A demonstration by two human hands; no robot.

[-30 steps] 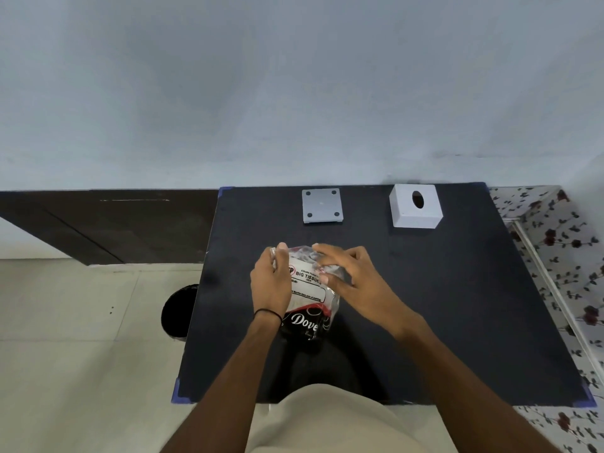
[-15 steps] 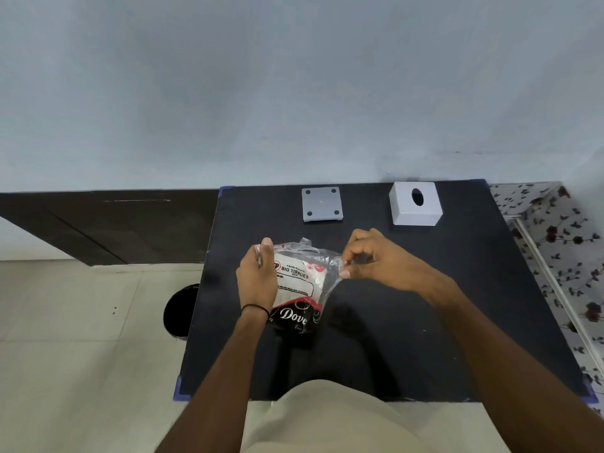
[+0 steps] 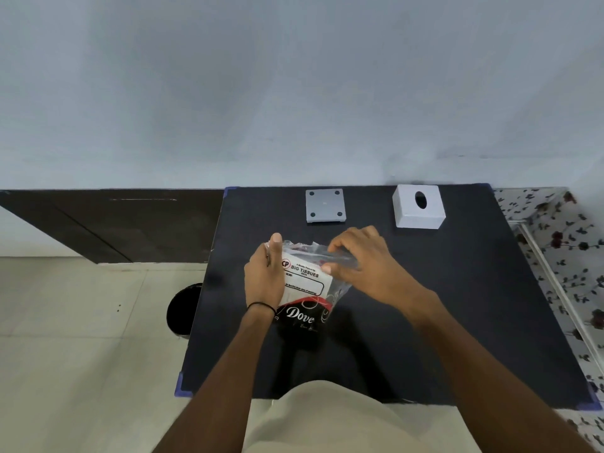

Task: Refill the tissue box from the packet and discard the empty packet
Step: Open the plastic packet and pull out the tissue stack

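Packet [image 3: 305,286] top hidden behind both hands

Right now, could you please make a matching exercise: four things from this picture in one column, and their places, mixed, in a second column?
Things:
1. tissue packet
2. white tissue box
3. grey square plate
4. black bin

Places:
A. far right part of the black table
B. on the floor, left of the table
C. between both hands
D. far edge, near the middle

Pairs: 1-C, 2-A, 3-D, 4-B
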